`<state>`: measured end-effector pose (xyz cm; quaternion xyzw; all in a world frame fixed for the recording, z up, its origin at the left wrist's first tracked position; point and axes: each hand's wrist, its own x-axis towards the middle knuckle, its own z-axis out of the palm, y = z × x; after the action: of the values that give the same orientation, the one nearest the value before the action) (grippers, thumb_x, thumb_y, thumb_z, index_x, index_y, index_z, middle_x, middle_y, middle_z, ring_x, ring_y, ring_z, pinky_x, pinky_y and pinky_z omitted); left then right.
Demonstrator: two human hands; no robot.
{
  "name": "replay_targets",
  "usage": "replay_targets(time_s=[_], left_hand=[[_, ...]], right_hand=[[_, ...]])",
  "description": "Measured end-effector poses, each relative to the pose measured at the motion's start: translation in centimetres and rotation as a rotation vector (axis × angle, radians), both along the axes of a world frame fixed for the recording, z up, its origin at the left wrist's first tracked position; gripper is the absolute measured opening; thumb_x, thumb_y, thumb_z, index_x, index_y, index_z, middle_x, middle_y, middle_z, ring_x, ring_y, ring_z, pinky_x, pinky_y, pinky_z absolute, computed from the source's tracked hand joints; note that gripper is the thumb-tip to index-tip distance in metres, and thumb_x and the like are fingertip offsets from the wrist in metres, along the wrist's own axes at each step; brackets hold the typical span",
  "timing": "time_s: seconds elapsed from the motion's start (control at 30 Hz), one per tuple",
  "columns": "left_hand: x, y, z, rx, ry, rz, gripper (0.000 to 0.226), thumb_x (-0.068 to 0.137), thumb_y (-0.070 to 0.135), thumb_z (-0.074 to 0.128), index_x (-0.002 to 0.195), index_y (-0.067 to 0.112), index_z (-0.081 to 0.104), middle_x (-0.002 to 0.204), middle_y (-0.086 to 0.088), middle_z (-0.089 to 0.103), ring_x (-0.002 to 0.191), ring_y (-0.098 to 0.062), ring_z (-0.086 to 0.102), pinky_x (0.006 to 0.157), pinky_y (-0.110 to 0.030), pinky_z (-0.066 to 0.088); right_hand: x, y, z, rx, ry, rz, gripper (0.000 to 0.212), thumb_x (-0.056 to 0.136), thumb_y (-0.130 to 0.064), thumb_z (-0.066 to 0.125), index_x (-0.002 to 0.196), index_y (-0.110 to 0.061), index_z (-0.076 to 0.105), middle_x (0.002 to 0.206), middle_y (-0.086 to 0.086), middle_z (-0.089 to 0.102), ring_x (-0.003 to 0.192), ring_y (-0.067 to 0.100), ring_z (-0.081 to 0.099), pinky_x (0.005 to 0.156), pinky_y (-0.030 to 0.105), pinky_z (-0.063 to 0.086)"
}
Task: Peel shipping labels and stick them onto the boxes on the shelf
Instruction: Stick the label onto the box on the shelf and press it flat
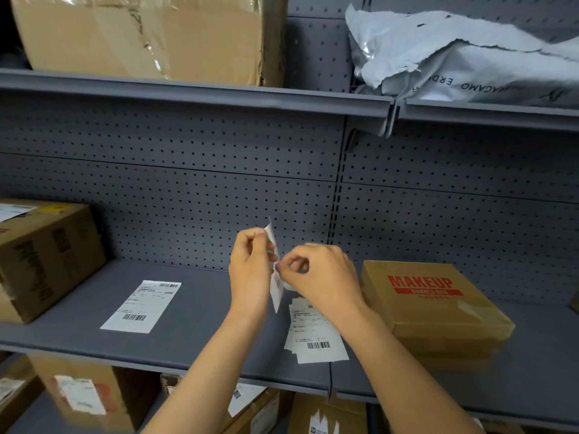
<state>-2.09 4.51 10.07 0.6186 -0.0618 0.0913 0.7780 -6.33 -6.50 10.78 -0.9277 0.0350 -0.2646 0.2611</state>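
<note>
Pinching a shipping label (275,278) edge-on between them, the left hand (250,270) grips its upper part while the right hand (326,277) closes thumb and forefinger on its near edge, both above the grey shelf (200,311). Just below the right hand lies a stack of labels (316,336) (barcodes showing), beside the MAKEUP box (435,305). One loose label (141,306) lies well to the left, near another box (44,258).

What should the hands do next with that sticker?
Probably keep peeling: the left hand holds the label upright while the right hand pinches its edge. It isn't free yet, and the MAKEUP box nearby shows no label.
</note>
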Motion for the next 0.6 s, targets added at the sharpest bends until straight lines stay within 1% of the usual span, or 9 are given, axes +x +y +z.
replay_targets(time_s=[0.1, 0.17, 0.23, 0.3, 0.4, 0.47, 0.5, 0.57, 0.6], left_hand=[[0.0, 0.1, 0.4, 0.000, -0.005, -0.012, 0.019, 0.101, 0.024, 0.046, 0.087, 0.022, 0.059, 0.068, 0.016, 0.065, 0.076, -0.014, 0.061, 0.071, -0.032, 0.048], [0.0, 0.3, 0.8, -0.024, 0.001, -0.025, 0.023, 0.101, 0.025, 0.043, 0.086, 0.023, 0.060, 0.072, 0.013, 0.065, 0.073, -0.015, 0.060, 0.067, -0.030, 0.046], [0.2, 0.6, 1.5, -0.096, 0.037, -0.037, 0.038, 0.105, 0.033, 0.033, 0.085, 0.019, 0.062, 0.076, 0.005, 0.063, 0.069, -0.016, 0.058, 0.063, -0.028, 0.045], [0.7, 0.9, 1.8, -0.120, 0.054, -0.008, 0.051, 0.105, 0.044, 0.027, 0.084, 0.019, 0.065, 0.078, 0.006, 0.063, 0.069, -0.015, 0.057, 0.063, -0.028, 0.045], [1.6, 1.3, 1.3, 0.036, -0.014, 0.054, 0.021, 0.101, 0.042, 0.045, 0.101, 0.032, 0.063, 0.105, 0.015, 0.057, 0.092, -0.008, 0.058, 0.080, -0.023, 0.044], [2.2, 1.3, 1.0, 0.148, -0.057, 0.030, 0.020, 0.099, 0.041, 0.054, 0.114, 0.029, 0.060, 0.117, 0.012, 0.054, 0.102, -0.001, 0.055, 0.088, -0.021, 0.045], [2.4, 1.1, 0.9, 0.199, -0.069, 0.003, 0.023, 0.098, 0.042, 0.056, 0.113, 0.027, 0.063, 0.120, 0.006, 0.057, 0.107, -0.005, 0.056, 0.096, -0.029, 0.048], [2.5, 0.7, 1.1, 0.301, -0.090, -0.048, 0.028, 0.097, 0.046, 0.054, 0.098, 0.022, 0.069, 0.112, -0.018, 0.061, 0.107, -0.030, 0.059, 0.103, -0.051, 0.047], [2.4, 0.5, 1.2, 0.339, -0.122, -0.071, 0.038, 0.097, 0.049, 0.051, 0.087, 0.015, 0.066, 0.111, -0.031, 0.056, 0.121, -0.042, 0.046, 0.099, -0.053, 0.046]], right_hand=[[0.2, -0.3, 0.7, 0.000, -0.034, -0.040, 0.015, 0.080, -0.044, 0.070, 0.080, -0.030, 0.076, 0.075, -0.014, 0.069, 0.073, 0.005, 0.063, 0.069, 0.029, 0.055], [0.2, -0.8, 1.2, 0.028, -0.058, -0.058, 0.012, 0.079, -0.041, 0.069, 0.078, -0.030, 0.075, 0.075, -0.014, 0.069, 0.072, 0.006, 0.062, 0.069, 0.031, 0.056], [0.0, -1.5, 1.7, 0.047, -0.088, -0.081, 0.009, 0.079, -0.037, 0.069, 0.077, -0.029, 0.074, 0.075, -0.014, 0.068, 0.071, 0.007, 0.062, 0.070, 0.033, 0.057], [-0.3, -2.3, 2.2, 0.084, -0.123, -0.082, 0.007, 0.080, -0.034, 0.069, 0.077, -0.028, 0.074, 0.075, -0.014, 0.069, 0.071, 0.007, 0.062, 0.070, 0.035, 0.058], [-1.3, -3.3, 2.9, 0.141, -0.171, -0.056, 0.006, 0.080, -0.029, 0.072, 0.075, -0.027, 0.075, 0.073, -0.014, 0.069, 0.069, 0.007, 0.063, 0.070, 0.034, 0.058], [-1.9, -3.8, 3.3, 0.157, -0.198, -0.060, 0.006, 0.080, -0.028, 0.074, 0.074, -0.026, 0.075, 0.071, -0.014, 0.069, 0.068, 0.007, 0.063, 0.069, 0.031, 0.057], [-2.2, -4.1, 3.5, 0.164, -0.204, -0.065, 0.006, 0.080, -0.028, 0.074, 0.073, -0.027, 0.075, 0.070, -0.014, 0.069, 0.069, 0.008, 0.063, 0.068, 0.027, 0.056], [-3.0, -4.6, 3.9, 0.171, -0.209, -0.072, 0.006, 0.081, -0.027, 0.074, 0.074, -0.027, 0.075, 0.070, -0.015, 0.069, 0.071, 0.008, 0.063, 0.065, 0.019, 0.052], [-3.4, -4.8, 4.1, 0.176, -0.209, -0.072, 0.006, 0.081, -0.027, 0.075, 0.075, -0.027, 0.076, 0.071, -0.014, 0.069, 0.072, 0.009, 0.063, 0.064, 0.014, 0.050]])
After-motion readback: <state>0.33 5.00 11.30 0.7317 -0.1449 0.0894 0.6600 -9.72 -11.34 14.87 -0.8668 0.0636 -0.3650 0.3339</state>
